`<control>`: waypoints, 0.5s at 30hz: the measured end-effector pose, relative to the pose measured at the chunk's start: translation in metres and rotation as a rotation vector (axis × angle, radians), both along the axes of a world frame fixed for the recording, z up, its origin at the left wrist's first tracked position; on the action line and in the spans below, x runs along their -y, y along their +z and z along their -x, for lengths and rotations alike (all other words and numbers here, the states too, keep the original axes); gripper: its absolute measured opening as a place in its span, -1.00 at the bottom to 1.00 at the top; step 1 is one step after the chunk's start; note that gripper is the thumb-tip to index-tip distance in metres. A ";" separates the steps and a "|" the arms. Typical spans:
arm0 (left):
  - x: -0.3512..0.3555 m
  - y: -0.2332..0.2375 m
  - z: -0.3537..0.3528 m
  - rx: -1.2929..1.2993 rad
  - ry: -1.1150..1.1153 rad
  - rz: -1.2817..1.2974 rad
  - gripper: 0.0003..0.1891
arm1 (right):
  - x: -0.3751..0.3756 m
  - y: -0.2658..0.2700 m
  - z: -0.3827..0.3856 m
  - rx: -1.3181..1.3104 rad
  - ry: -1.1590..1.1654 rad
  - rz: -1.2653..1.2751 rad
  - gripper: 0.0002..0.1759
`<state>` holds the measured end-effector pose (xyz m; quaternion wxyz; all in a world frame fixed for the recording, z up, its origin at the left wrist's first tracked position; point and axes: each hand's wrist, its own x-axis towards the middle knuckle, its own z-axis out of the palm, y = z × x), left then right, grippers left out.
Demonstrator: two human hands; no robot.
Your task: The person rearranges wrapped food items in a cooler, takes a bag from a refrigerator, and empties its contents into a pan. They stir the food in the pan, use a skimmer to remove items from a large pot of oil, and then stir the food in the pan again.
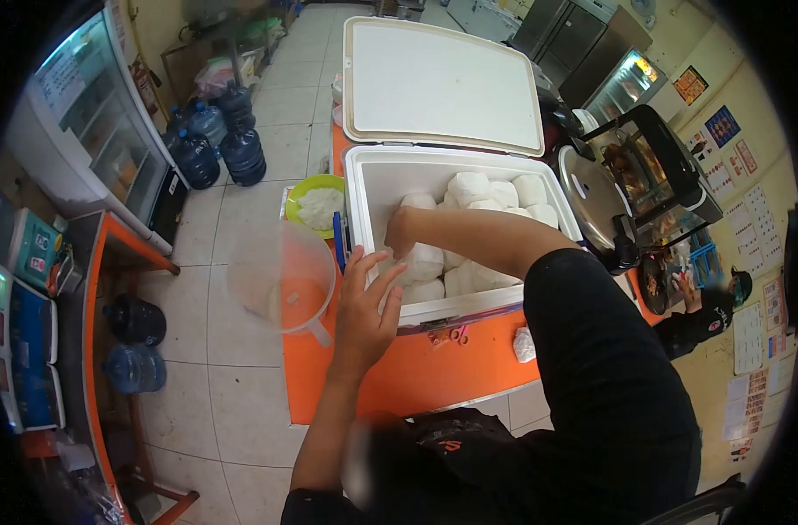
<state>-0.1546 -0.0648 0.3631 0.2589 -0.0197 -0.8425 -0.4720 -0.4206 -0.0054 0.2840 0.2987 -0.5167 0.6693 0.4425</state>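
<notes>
A large white cooler box [469, 313] stands on the orange table with its lid [443, 83] swung back. Inside are many rounded white wrapped bundles [469, 188], stacked mostly toward its right side. My right hand [401, 230] reaches down into the left part of the box, against the bundles; its fingertips are hidden. Outside the box's near left corner, my left hand [368, 302] is raised with fingers spread, holding nothing. Close to it is a translucent plastic tub [281, 276] with a handle. A yellow-green bowl [307, 188] holds white, rice-like food.
Scissors [458, 334] and a crumpled white item [524, 345] lie on the orange table [416, 376]. A round metal-lidded cooker [596, 197] and a glass food case [648, 166] stand right. Another person [705, 315] is at far right. Blue water jugs [241, 153] stand on the floor.
</notes>
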 end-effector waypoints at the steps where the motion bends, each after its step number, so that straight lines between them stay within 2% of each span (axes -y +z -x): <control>1: 0.000 -0.001 0.000 -0.001 0.003 0.008 -0.69 | -0.003 0.001 -0.004 -0.003 0.059 0.031 -0.46; 4: -0.003 -0.001 0.001 0.002 0.007 0.029 -0.69 | -0.031 -0.014 -0.008 -0.015 0.284 0.206 -0.54; 5: -0.004 0.000 0.001 0.006 0.007 0.040 -0.69 | -0.030 -0.018 -0.007 -0.018 0.238 0.179 -0.55; 7: -0.004 0.000 0.002 0.006 0.006 0.064 -0.68 | -0.016 0.006 -0.022 -0.023 0.155 0.123 -0.57; 10: -0.005 -0.001 0.001 0.002 0.003 0.081 -0.65 | -0.024 0.028 -0.040 -0.007 0.168 0.402 -0.59; 11: -0.006 0.000 0.000 0.000 0.004 0.078 -0.64 | -0.029 0.038 -0.047 -0.024 0.111 0.390 -0.60; 13: -0.010 0.008 -0.007 -0.032 0.034 0.078 -0.60 | -0.047 0.085 -0.066 -0.061 0.010 0.372 -0.63; 15: -0.014 0.018 -0.027 -0.082 0.095 0.084 -0.57 | -0.084 0.164 -0.102 -0.022 -0.043 0.629 -0.69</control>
